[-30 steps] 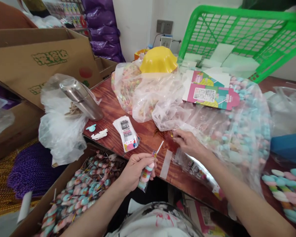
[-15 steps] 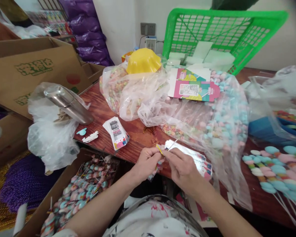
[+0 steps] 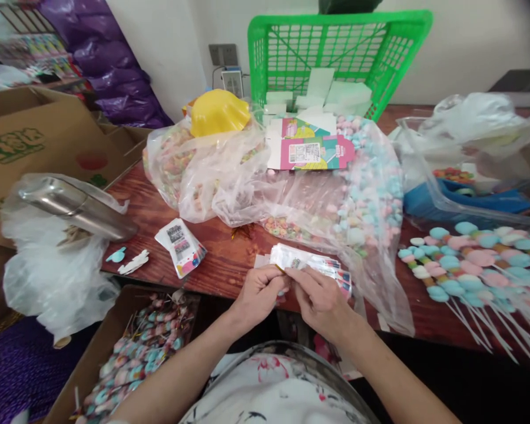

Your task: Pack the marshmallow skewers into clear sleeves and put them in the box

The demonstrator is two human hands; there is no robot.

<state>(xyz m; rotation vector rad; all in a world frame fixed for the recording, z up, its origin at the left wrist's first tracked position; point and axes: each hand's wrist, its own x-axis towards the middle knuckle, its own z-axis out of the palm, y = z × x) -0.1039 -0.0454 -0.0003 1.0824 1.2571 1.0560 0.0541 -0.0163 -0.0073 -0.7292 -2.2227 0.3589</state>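
My left hand (image 3: 257, 294) and my right hand (image 3: 321, 299) meet at the table's front edge, fingers pinched together. Between the fingertips shows a short gold twist tie (image 3: 280, 268). Below the left fingers peeks a small bit of a wrapped marshmallow skewer (image 3: 282, 292), mostly hidden by the hand. Just beyond my hands lies a fanned stack of shiny printed bags (image 3: 302, 255). A pile of printed cards or packets (image 3: 180, 247) rests further left. Loose gold ties (image 3: 242, 232) lie near the clear plastic bags.
Marshmallow skewers (image 3: 468, 259) lie at the right; finished-looking ones fill a cardboard box (image 3: 66, 377) at lower left. Clear bags of candy (image 3: 238, 194), a yellow bowl (image 3: 221, 112), a green basket (image 3: 340, 17), a steel flask (image 3: 79, 206) and a blue container (image 3: 481, 197) stand around.
The view has swung right, so more skewers show there. My hands stay together; the gold tie now shows less between the fingertips, and the white stick is no longer visible.
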